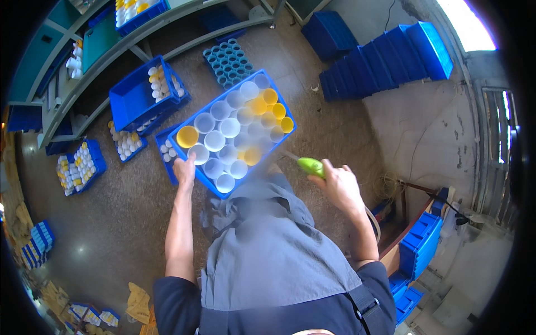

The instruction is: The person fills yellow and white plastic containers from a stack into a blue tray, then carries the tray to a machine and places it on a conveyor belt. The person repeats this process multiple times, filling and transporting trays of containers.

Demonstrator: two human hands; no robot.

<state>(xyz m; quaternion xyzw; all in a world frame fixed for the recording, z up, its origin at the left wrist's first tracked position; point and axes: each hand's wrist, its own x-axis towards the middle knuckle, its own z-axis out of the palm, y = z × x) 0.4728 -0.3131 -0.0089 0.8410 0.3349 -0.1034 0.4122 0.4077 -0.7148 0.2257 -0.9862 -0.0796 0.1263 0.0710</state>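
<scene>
My left hand (185,170) is closed on the left edge of a blue crate (207,184), which tilts in front of my lap. Rows of white cups (229,128) fill it, open ends up, with several yellow cups (187,137) at the left corner and the right side. In my right hand (341,187) is a bright green air blow gun (311,166), its thin nozzle pointing at the crate's right side. A pale hose (373,223) runs along my right forearm. A blurred haze hides part of the crate's lower right and my grey apron (262,245).
A teal cup rack (229,61) lies on the floor beyond the crate. Blue crates (139,100) with cups stand at the left, beside a long bench (100,61). Stacked blue crates (385,58) line the right wall. More blue bins (419,245) are near my right elbow.
</scene>
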